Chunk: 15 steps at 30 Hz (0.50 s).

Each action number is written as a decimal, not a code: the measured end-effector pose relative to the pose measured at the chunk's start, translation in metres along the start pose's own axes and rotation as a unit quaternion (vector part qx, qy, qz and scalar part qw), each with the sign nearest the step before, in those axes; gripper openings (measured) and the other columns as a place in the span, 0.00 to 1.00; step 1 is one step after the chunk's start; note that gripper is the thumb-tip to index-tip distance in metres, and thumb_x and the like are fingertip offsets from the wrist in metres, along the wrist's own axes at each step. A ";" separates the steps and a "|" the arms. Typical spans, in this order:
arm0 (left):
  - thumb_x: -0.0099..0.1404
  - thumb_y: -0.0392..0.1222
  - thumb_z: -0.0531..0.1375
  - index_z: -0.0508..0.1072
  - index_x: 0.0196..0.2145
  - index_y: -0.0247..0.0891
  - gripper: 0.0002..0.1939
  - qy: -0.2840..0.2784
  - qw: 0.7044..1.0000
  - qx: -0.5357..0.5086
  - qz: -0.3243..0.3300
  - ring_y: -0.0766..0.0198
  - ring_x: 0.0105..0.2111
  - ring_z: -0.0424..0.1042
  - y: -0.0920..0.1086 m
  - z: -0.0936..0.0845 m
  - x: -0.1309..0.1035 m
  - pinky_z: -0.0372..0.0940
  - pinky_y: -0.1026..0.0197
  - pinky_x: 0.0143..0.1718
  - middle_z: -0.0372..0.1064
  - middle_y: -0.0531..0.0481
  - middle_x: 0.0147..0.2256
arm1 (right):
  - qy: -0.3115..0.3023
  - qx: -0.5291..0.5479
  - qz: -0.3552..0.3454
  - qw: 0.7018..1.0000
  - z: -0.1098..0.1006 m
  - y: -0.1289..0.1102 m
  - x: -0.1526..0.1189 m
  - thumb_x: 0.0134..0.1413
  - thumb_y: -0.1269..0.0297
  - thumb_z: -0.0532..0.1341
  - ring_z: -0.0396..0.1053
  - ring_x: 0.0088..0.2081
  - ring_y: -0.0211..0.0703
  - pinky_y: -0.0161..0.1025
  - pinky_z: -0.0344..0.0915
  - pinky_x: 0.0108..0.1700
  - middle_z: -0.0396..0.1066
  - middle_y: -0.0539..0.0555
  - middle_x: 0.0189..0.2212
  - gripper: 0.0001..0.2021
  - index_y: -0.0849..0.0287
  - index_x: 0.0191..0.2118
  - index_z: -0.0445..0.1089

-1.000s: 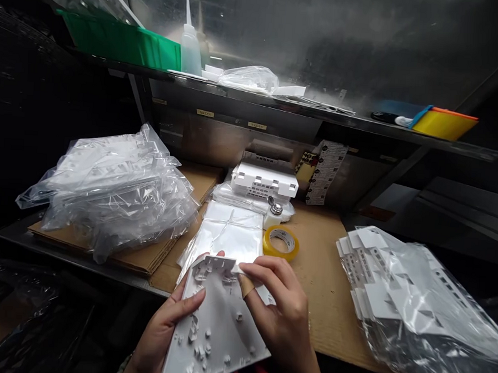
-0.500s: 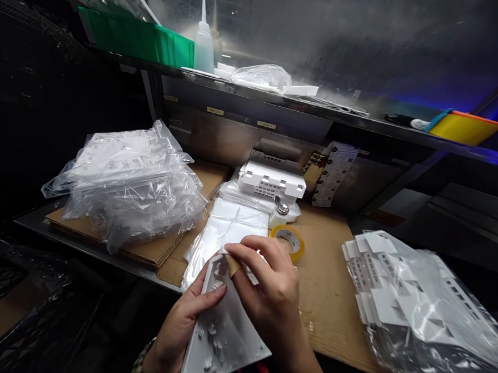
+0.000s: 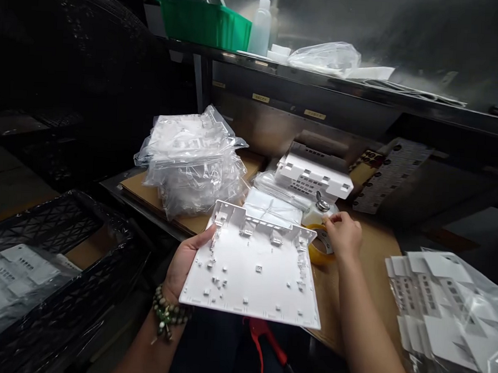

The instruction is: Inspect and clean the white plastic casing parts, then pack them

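Note:
My left hand [image 3: 186, 261] grips the left edge of a white plastic cover [image 3: 256, 284], thumb on top. The cover's inner side faces up, with small posts and clips and a raised rim along the far edge. My right hand [image 3: 344, 233] is off the cover, fingers pinched together beside a small white bottle [image 3: 314, 214] with a metal flip cap. What those fingertips hold, if anything, is too small to make out. Right below them lies a yellow tape roll [image 3: 321, 256], partly covered by the hand. Flat clear bags [image 3: 273, 205] lie beyond the cover.
Bagged white parts [image 3: 192, 161] are piled on cardboard at the left, and more white parts [image 3: 439, 296] at the right. White housings [image 3: 312, 176] stand at the back. A black crate [image 3: 59, 210] is at lower left; a shelf [image 3: 321, 82] with a green bin [image 3: 205, 25] runs above.
My right hand has left the cover's corner and moved right to the small bottle. The cover has turned flatter in my left hand. The view has swung left, showing the crate.

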State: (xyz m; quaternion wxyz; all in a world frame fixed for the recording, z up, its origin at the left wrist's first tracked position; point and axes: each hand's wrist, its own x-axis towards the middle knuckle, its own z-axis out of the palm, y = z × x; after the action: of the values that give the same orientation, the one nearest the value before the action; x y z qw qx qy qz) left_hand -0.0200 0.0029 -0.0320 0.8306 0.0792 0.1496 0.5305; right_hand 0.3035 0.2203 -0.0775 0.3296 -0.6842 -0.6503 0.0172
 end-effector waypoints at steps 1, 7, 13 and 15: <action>0.70 0.48 0.56 0.63 0.67 0.30 0.32 -0.006 1.000 0.000 0.006 0.33 0.61 0.68 0.001 0.002 -0.001 0.52 0.32 0.67 0.72 0.31 0.59 | -0.010 -0.012 0.001 1.000 0.004 0.002 -0.001 0.52 0.52 0.63 0.65 0.39 0.56 0.45 0.57 0.37 0.75 0.57 0.31 0.11 0.54 0.30 0.69; 0.70 0.47 0.55 0.65 0.66 0.32 0.30 -0.050 0.998 0.000 0.024 0.35 0.63 0.66 0.006 0.006 -0.007 0.48 0.32 0.69 0.71 0.34 0.60 | -0.051 -0.057 0.008 0.997 -0.001 0.015 -0.017 0.53 0.51 0.63 0.66 0.41 0.56 0.43 0.55 0.36 0.74 0.56 0.30 0.11 0.52 0.31 0.67; 0.77 0.51 0.41 0.63 0.66 0.30 0.30 -0.052 0.998 -0.016 0.028 0.40 0.66 0.60 0.009 0.003 -0.012 0.44 0.32 0.69 0.69 0.35 0.62 | -0.086 -0.062 0.006 0.994 -0.008 0.024 -0.021 0.57 0.54 0.63 0.68 0.40 0.52 0.41 0.54 0.35 0.77 0.54 0.36 0.08 0.52 0.35 0.70; 0.78 0.54 0.37 0.61 0.67 0.28 0.34 -0.053 0.998 -0.019 0.019 0.41 0.67 0.58 0.008 0.001 -0.014 0.42 0.31 0.69 0.67 0.35 0.63 | -0.102 -0.055 -0.011 0.993 -0.010 0.024 -0.021 0.58 0.57 0.62 0.69 0.41 0.52 0.41 0.54 0.35 0.78 0.53 0.37 0.06 0.52 0.37 0.71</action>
State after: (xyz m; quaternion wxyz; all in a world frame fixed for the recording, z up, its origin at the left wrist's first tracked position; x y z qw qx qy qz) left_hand -0.0325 -0.0064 -0.0261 0.8283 0.0941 0.0935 0.5443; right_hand 0.3257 0.1989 -0.0898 0.2237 -0.6889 -0.6878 0.0480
